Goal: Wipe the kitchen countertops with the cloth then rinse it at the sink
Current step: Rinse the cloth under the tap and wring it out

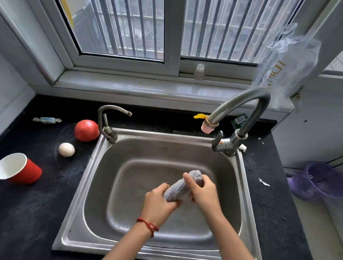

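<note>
Both hands' fingers [190, 181] grip the cloth [181, 186] (rolled) between them.

Sink [76, 220] is brushed stainless steel, dull sheen with some smudges. Both taps look like metal too: the big one [251, 105] is greyish and matt, with a pinkish plastic nozzle [209, 126]. Counter [27, 207] is black, speckled and matt, kinda dusty. Cloth [179, 189] is grey, fuzzy terry-like fabric. Cup [17, 169] is ribbed red paper, white inside. Tomato [86, 130] is smooth and glossy, egg [66, 149] smooth and matt. Bag [286, 64] is clear crinkly plastic, basket [318, 180] is purple perforated plastic.
</note>
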`<state>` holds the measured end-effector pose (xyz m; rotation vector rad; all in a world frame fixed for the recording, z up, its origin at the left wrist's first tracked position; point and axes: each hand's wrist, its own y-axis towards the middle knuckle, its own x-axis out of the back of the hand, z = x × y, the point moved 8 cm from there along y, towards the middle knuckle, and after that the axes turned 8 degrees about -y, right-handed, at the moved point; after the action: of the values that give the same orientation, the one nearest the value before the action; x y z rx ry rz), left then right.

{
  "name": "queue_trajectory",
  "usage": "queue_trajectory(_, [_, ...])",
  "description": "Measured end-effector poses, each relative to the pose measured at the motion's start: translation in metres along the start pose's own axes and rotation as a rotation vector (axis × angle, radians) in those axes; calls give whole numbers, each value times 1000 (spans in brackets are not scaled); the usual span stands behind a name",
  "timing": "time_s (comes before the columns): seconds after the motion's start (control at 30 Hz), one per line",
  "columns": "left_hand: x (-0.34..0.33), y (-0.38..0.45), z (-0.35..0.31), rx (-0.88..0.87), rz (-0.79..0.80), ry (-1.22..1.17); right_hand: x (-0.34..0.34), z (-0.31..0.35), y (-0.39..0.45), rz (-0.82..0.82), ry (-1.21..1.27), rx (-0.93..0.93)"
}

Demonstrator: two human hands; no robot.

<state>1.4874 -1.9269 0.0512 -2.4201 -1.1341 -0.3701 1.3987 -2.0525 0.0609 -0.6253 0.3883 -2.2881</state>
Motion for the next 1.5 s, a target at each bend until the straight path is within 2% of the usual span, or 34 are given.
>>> queue_trajectory(0.07, [-3, -11, -6, -42, -15, 34, 3, 4, -2, -59, 70, 29])
queue_trajectory(0.17, [-4, -18, -3, 73, 51, -249, 5, 20, -8, 34, 254, 110])
queue_trajectory(0.33, [-25, -36, -13, 322, 550, -615, 2, 38, -16, 309, 619, 131])
queue_trajectory(0.43, [-31, -45, -20, 393, 692, -854, 2, 44, -20, 403, 811, 116])
queue_trajectory(0.5, [-28, -42, -24, 346, 672, -844, 3, 49, -23, 421, 858, 126])
queue_trajectory(0.6, [-15, -32, -38, 161, 560, -695, 7, 54, -25, 426, 805, 179])
queue_trajectory(0.67, [-5, -26, -55, 5, 474, -587, 13, 59, -27, 389, 664, 236])
queue_trajectory(0.73, [3, -21, -65, -89, 347, -548, 17, 64, -31, 311, 416, 284])
queue_trajectory(0.83, [14, -13, -71, -175, 136, -478, 18, 70, -35, 175, 182, 314])
queue_trajectory(0.93, [20, -8, -67, -139, 56, -517, 20, 68, -34, 113, 201, 277])
queue_trajectory(1.0, [23, -8, -65, -90, 52, -610, 21, 62, -34, 114, 226, 243])
queue_trajectory(1.13, [14, -11, -62, 89, 148, -1067, 19, 56, -36, 169, 433, 201])
queue_trajectory(1.2, [16, -10, -61, 112, 163, -1183, 26, 57, -36, 122, 401, 234])
queue_trajectory(1.33, [24, -7, -61, 40, 197, -1175, 29, 67, -37, 98, 281, 310])
queue_trajectory(1.43, [25, -7, -65, -16, 237, -1120, 12, 71, -42, 233, 271, 282])
queue_trajectory(1.5, [24, -8, -67, -38, 238, -1063, 0, 72, -47, 316, 351, 261])
